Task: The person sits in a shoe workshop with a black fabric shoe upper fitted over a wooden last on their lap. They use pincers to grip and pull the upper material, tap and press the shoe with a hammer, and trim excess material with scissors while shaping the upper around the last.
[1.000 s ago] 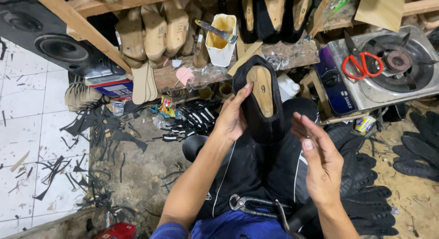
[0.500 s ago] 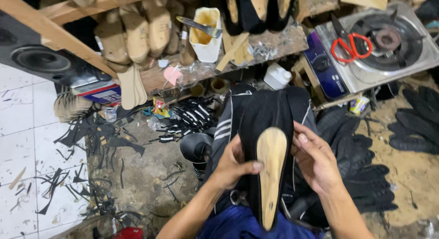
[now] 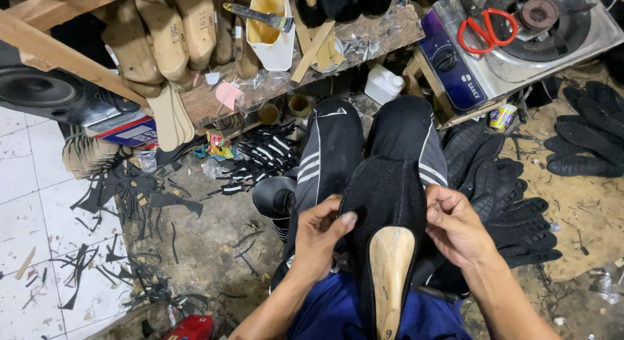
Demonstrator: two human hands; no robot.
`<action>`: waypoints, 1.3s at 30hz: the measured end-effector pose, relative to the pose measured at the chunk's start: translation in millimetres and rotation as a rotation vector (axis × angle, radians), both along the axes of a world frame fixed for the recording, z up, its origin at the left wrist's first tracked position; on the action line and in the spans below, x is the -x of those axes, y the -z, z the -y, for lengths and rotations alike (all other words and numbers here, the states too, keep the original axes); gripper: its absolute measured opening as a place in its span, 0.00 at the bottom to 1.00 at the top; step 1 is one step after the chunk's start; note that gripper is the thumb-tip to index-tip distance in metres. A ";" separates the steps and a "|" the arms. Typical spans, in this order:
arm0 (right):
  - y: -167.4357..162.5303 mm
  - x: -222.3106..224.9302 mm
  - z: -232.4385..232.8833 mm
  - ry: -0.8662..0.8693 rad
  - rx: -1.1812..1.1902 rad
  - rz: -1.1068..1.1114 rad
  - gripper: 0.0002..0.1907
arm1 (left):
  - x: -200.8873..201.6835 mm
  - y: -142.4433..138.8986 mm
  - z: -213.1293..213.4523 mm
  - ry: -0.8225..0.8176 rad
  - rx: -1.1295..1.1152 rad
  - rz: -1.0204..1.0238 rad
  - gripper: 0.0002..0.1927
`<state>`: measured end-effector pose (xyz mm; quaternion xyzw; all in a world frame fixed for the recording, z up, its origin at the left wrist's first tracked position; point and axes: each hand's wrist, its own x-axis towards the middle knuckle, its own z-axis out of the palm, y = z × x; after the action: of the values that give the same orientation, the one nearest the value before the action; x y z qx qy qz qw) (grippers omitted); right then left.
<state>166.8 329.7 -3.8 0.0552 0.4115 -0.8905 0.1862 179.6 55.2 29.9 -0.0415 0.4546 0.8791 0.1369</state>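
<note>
1. Gripping from both sides, the left hand (image 3: 318, 239) and right hand (image 3: 455, 226) close on a black upper (image 3: 383, 197) stretched over a wooden last (image 3: 390, 275); the left thumb presses the fabric edge near the wood, and the right fingers curl shut on the opposite edge.
2. Resting on the person's lap, the last lies sole-up with the toe pointing away, between the knees in black striped trousers (image 3: 331, 151).
3. Judging by how things lie, the upper is already pulled over the toe and sides, while the wooden bottom is bare and no sole is on it, so the lasting seems partly done.
4. Whether the fabric edge is glued or tacked down cannot be told from this view.
5. Just to the right of the legs sits a pile of black outsoles (image 3: 513, 203), and more lie well apart on the sandy floor (image 3: 585, 138).
6. Black offcuts (image 3: 130, 197) litter the ground to the left, beside white tiles (image 3: 39, 249).
7. Ahead, a wooden bench (image 3: 364, 34) carries spare lasts (image 3: 169, 34) and a white glue tub (image 3: 270, 28) with a blade across it.
8. A gas stove (image 3: 520, 47) stands at upper right with red scissors (image 3: 487, 28) on top, and a white bottle (image 3: 383, 85) stands under the bench edge.
9. A black speaker (image 3: 45, 93) sits at far left.
</note>
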 end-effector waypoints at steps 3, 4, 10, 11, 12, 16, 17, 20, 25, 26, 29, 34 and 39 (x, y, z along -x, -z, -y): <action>-13.0 -4.2 -2.1 0.095 -0.241 -0.010 0.13 | 3.2 -5.5 -0.5 -0.055 0.048 0.023 0.03; -18.4 -3.0 -1.1 0.095 -0.249 -0.025 0.12 | 6.9 -8.1 0.2 -0.065 0.078 0.028 0.04; -52.3 -0.2 11.7 0.059 -0.229 0.131 0.10 | 13.1 -26.3 3.7 -0.027 0.036 0.006 0.03; -54.4 -0.6 14.0 0.063 -0.244 0.173 0.11 | 13.6 -27.1 4.1 -0.025 0.029 0.008 0.03; -54.9 -1.2 15.6 0.069 -0.259 0.213 0.12 | 13.9 -27.0 4.8 -0.022 0.022 0.008 0.04; -46.7 -7.6 12.4 0.171 -0.392 -0.059 0.08 | 15.2 -17.7 7.7 -0.001 0.104 0.058 0.02; -43.3 -8.7 9.6 0.170 -0.404 -0.058 0.09 | 15.7 -14.2 8.6 -0.007 0.133 0.038 0.04; -33.8 -10.4 1.7 0.140 -0.357 -0.057 0.10 | 14.6 -4.7 9.9 0.004 0.175 0.002 0.11; -23.7 -3.5 -0.6 0.092 -0.246 -0.026 0.11 | 18.3 5.1 12.7 0.076 0.097 -0.025 0.12; -22.4 -2.1 -0.2 0.081 -0.221 -0.036 0.11 | 20.5 6.9 13.4 0.090 0.078 -0.022 0.12; -18.2 -0.5 0.3 0.052 -0.193 -0.028 0.12 | 21.4 12.2 15.3 0.120 0.016 0.010 0.12; -5.4 0.6 0.2 0.025 -0.180 0.010 0.13 | 21.6 27.0 16.3 0.145 -0.088 0.107 0.12; 4.9 8.8 0.7 -0.037 -0.132 -0.014 0.12 | 24.2 46.7 11.8 0.181 -0.249 0.102 0.13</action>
<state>158.1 329.0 -8.7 0.0535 0.4715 -0.8581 0.1959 155.3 43.4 -16.9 -0.0277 0.3363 0.9095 0.2427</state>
